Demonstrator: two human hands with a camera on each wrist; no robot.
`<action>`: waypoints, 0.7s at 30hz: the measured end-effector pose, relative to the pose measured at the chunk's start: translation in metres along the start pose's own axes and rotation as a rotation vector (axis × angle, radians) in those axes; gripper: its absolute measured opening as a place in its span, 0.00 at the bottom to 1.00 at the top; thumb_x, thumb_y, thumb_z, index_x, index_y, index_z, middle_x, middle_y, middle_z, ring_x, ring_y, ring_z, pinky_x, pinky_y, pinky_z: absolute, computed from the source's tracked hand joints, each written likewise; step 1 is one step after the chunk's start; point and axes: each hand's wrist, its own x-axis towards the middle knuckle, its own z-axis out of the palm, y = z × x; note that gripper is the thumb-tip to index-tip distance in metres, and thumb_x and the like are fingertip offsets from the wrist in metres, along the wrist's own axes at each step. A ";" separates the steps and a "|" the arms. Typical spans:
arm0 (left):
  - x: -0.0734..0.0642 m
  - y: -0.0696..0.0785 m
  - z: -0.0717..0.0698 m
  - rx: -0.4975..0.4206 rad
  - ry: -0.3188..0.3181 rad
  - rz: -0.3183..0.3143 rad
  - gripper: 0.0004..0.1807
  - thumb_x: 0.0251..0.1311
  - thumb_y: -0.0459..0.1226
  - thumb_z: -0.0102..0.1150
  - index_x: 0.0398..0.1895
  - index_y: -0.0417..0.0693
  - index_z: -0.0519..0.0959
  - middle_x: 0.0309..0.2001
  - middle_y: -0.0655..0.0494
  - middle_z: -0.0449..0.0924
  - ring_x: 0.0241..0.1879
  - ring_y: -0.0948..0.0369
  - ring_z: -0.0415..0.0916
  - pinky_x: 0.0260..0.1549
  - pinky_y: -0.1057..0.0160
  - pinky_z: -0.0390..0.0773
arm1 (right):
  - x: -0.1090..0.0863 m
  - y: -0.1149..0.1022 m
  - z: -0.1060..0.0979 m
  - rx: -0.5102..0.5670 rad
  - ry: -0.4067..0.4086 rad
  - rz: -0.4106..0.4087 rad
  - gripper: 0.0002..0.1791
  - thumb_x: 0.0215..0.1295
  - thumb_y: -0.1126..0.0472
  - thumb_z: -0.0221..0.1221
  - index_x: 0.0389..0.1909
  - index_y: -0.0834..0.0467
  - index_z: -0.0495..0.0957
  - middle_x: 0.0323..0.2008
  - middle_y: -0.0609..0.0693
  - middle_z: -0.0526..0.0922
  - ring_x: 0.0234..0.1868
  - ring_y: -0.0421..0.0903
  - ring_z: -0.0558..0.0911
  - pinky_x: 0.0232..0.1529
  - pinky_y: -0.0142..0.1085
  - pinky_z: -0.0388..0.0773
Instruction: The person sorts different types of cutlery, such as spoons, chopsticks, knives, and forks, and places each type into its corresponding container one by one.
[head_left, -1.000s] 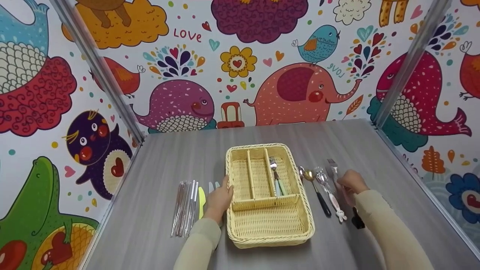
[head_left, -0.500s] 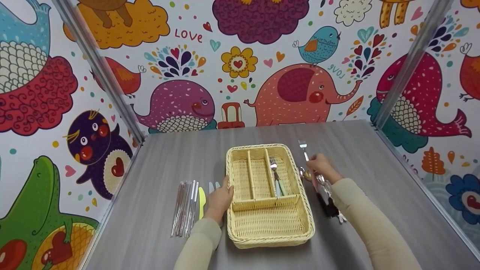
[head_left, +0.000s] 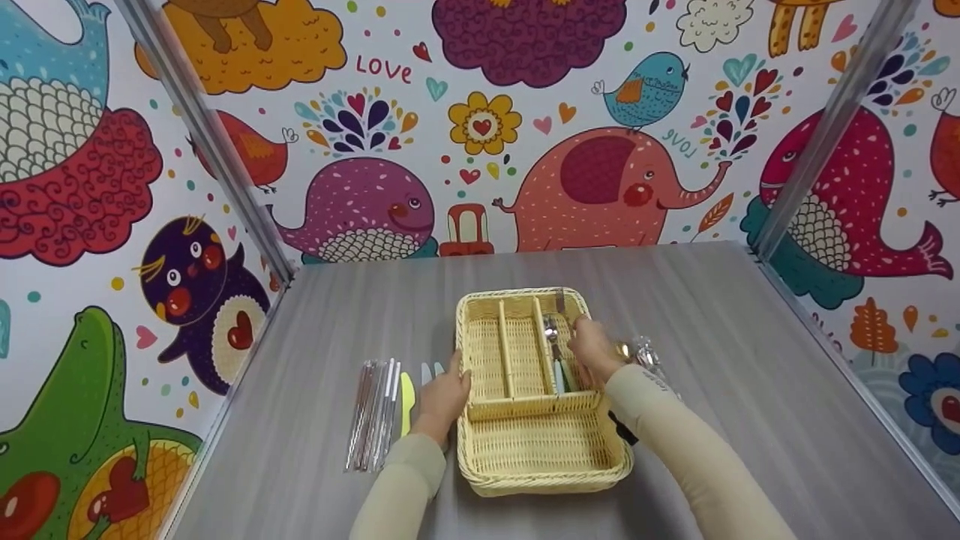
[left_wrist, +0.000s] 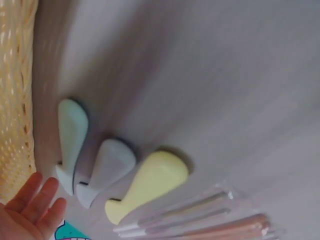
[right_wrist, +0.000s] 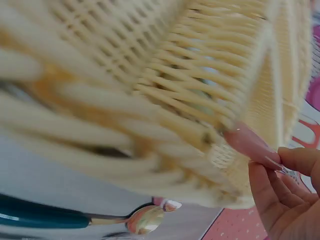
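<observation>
My right hand [head_left: 596, 351] pinches a fork [right_wrist: 252, 147] by its pink handle, over the right-hand compartment of a pale woven basket [head_left: 544, 450]. The fork's metal head points toward the basket's far rim in the head view. Beneath it lie cutlery pieces [head_left: 559, 371] with pale blue and green handles. With extended fingers, my left hand [head_left: 445, 401] rests against the basket's left side. Near that hand, the left wrist view shows three knife handles: mint [left_wrist: 73, 132], grey [left_wrist: 110, 162] and yellow [left_wrist: 155, 177].
Thin sticks [head_left: 373, 412] in clear wrapping lie left of the knives. Right of the basket are a spoon [right_wrist: 145, 220] with a dark handle and a wrapped utensil [head_left: 646, 354], partly hidden by my right arm. Patterned panels [head_left: 480, 187] enclose the table's back and sides.
My right hand has picked up the pink-handled fork from the table at right and carried it left to the basket's right compartment. The left hand has stayed at the basket's side.
</observation>
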 end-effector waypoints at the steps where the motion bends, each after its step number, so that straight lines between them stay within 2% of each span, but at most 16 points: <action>1: 0.000 0.000 0.000 0.003 0.002 0.001 0.27 0.66 0.44 0.42 0.66 0.45 0.59 0.11 0.52 0.68 0.11 0.58 0.63 0.12 0.57 0.66 | 0.000 0.000 0.003 -0.030 0.002 -0.009 0.12 0.56 0.71 0.53 0.41 0.69 0.71 0.37 0.65 0.79 0.38 0.58 0.79 0.38 0.49 0.75; 6: -0.001 0.002 -0.002 0.010 0.023 0.016 0.26 0.66 0.44 0.43 0.65 0.45 0.60 0.10 0.52 0.68 0.10 0.58 0.63 0.10 0.58 0.64 | -0.002 0.001 0.012 -0.144 0.004 -0.048 0.05 0.51 0.74 0.53 0.30 0.66 0.74 0.29 0.60 0.79 0.30 0.55 0.79 0.30 0.47 0.74; 9: -0.001 0.003 -0.002 0.008 0.032 0.021 0.26 0.66 0.44 0.43 0.65 0.45 0.61 0.11 0.50 0.69 0.10 0.57 0.63 0.11 0.58 0.65 | -0.003 0.001 0.014 -0.175 -0.018 -0.073 0.07 0.48 0.76 0.51 0.21 0.63 0.74 0.22 0.54 0.76 0.24 0.48 0.74 0.24 0.40 0.72; 12: -0.001 0.002 -0.002 0.014 0.028 0.016 0.26 0.66 0.45 0.43 0.65 0.45 0.60 0.12 0.49 0.70 0.11 0.56 0.65 0.12 0.56 0.67 | -0.004 0.001 0.015 -0.172 -0.066 -0.062 0.13 0.46 0.79 0.47 0.14 0.59 0.69 0.17 0.50 0.69 0.19 0.44 0.67 0.18 0.35 0.66; 15: -0.001 0.002 0.000 0.016 0.032 0.018 0.26 0.66 0.45 0.43 0.65 0.45 0.61 0.12 0.48 0.70 0.11 0.55 0.67 0.13 0.56 0.68 | -0.001 0.005 0.020 -0.124 -0.117 -0.023 0.13 0.50 0.78 0.45 0.15 0.60 0.67 0.16 0.51 0.67 0.17 0.45 0.67 0.16 0.36 0.66; 16: -0.001 0.001 0.000 0.016 0.034 0.018 0.26 0.66 0.45 0.43 0.65 0.45 0.61 0.12 0.48 0.71 0.12 0.55 0.67 0.13 0.56 0.68 | 0.003 0.010 0.024 -0.123 -0.128 -0.024 0.12 0.51 0.77 0.45 0.16 0.60 0.68 0.16 0.52 0.68 0.17 0.47 0.68 0.18 0.37 0.68; 17: -0.001 0.001 0.000 0.017 0.036 0.018 0.26 0.66 0.45 0.43 0.65 0.45 0.61 0.12 0.48 0.71 0.12 0.55 0.67 0.13 0.56 0.68 | 0.012 0.022 0.034 -0.119 -0.113 -0.075 0.12 0.53 0.76 0.44 0.16 0.60 0.67 0.16 0.52 0.68 0.16 0.46 0.68 0.17 0.37 0.67; 18: -0.001 0.001 0.001 0.016 0.039 0.019 0.26 0.66 0.45 0.43 0.65 0.45 0.61 0.12 0.48 0.71 0.12 0.55 0.67 0.13 0.55 0.68 | 0.019 0.031 0.042 -0.093 -0.127 -0.067 0.12 0.58 0.73 0.43 0.18 0.61 0.68 0.17 0.53 0.69 0.18 0.48 0.69 0.19 0.39 0.69; 20: -0.001 0.000 0.002 0.015 0.042 0.017 0.26 0.66 0.45 0.43 0.65 0.45 0.61 0.12 0.48 0.71 0.12 0.55 0.68 0.13 0.55 0.69 | 0.038 0.054 0.061 -0.118 -0.148 -0.100 0.13 0.64 0.69 0.40 0.22 0.61 0.70 0.20 0.55 0.72 0.21 0.50 0.72 0.23 0.43 0.71; 21: -0.001 0.000 0.002 0.014 0.044 0.017 0.26 0.66 0.45 0.43 0.65 0.45 0.61 0.12 0.48 0.71 0.12 0.55 0.68 0.13 0.55 0.69 | 0.049 0.070 0.074 -0.168 -0.118 -0.173 0.13 0.63 0.69 0.40 0.22 0.61 0.70 0.20 0.56 0.73 0.21 0.50 0.72 0.23 0.42 0.71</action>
